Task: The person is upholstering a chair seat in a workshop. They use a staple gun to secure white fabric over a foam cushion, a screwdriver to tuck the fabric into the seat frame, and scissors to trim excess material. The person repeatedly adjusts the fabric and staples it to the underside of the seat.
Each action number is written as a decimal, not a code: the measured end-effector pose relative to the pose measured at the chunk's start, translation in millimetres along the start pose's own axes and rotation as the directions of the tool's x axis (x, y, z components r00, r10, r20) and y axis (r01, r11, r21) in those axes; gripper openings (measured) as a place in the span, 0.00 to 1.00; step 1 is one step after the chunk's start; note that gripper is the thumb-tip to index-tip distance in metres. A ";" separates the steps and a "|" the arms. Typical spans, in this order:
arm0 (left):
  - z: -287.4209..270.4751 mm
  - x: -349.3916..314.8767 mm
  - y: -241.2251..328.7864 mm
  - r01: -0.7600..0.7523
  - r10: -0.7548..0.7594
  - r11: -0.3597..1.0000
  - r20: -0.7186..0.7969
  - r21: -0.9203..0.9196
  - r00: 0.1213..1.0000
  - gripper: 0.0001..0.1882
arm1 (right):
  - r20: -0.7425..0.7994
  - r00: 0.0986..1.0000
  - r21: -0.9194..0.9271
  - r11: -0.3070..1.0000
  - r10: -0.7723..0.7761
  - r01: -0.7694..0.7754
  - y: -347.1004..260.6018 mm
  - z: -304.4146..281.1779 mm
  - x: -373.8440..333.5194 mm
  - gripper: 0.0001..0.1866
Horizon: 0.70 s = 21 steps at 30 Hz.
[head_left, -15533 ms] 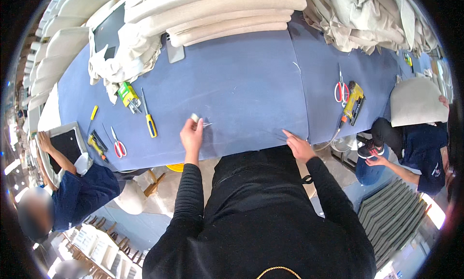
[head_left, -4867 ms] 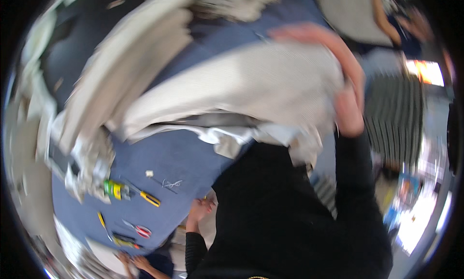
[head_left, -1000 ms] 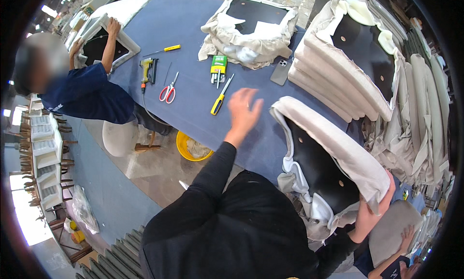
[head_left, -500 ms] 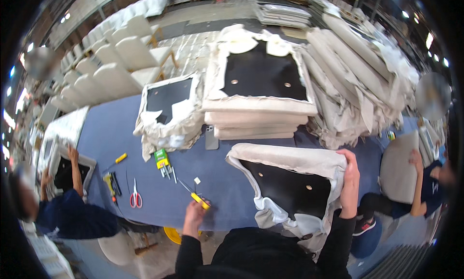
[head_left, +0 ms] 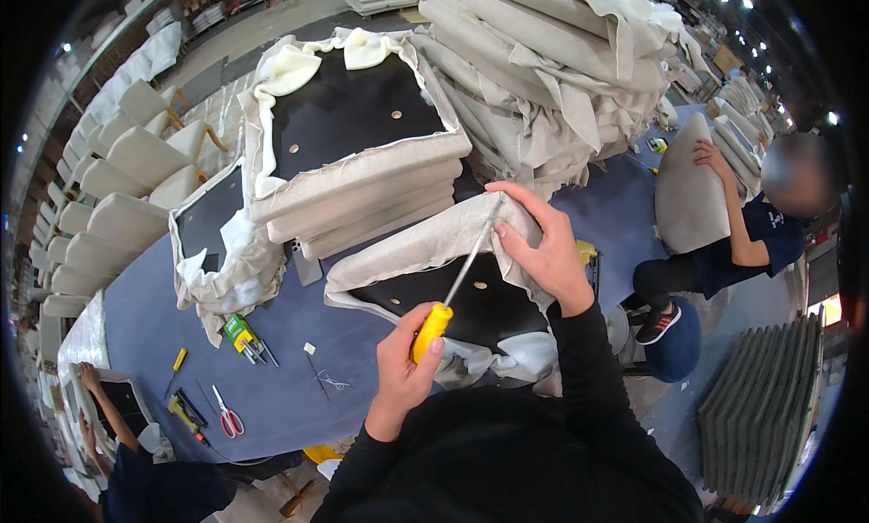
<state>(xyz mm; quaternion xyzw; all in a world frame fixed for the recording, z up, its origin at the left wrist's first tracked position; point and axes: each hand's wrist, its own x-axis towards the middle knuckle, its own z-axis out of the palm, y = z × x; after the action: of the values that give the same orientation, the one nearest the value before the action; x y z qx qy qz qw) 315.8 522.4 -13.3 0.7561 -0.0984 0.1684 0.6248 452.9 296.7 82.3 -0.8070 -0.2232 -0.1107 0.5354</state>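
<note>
With my left hand (head_left: 405, 367) gripping the screwdriver (head_left: 434, 326) and right hand (head_left: 552, 253) pinching the cushion (head_left: 407, 249)'s corner, I'd press there gently.

From my remote post, pale lettering (head_left: 777, 220) marks a co-worker's navy shirt (head_left: 778, 247), too small for me to read.

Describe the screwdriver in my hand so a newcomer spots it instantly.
At the blue table, find the beige upholstered panel gripped by your right hand. The screwdriver slants up across its black face from your left hand. Unlike the yellow-handled tool lying farther left, this yellow one is held.
</note>
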 end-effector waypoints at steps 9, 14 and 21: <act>-6.7 -7.3 1.6 0.003 0.019 0.957 -0.071 0.290 0.997 0.25 | -0.015 0.999 0.046 0.998 0.039 -0.038 14.1 0.3 3.8 0.27; -3.1 -6.9 13.4 -0.006 0.040 0.936 -0.089 0.351 0.995 0.27 | -0.034 0.998 0.029 0.999 0.047 -0.046 16.3 7.1 1.9 0.28; -24.4 -1.5 41.4 -0.016 0.045 0.903 -0.057 0.430 0.997 0.27 | -0.049 0.995 -0.042 0.995 0.086 -0.088 3.1 13.1 -0.8 0.29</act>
<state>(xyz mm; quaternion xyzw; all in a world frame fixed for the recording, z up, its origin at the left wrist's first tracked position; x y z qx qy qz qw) 296.4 537.8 27.8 0.8673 -0.0504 0.2204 0.4435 452.9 307.5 74.2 -0.8246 -0.1727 -0.1111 0.5271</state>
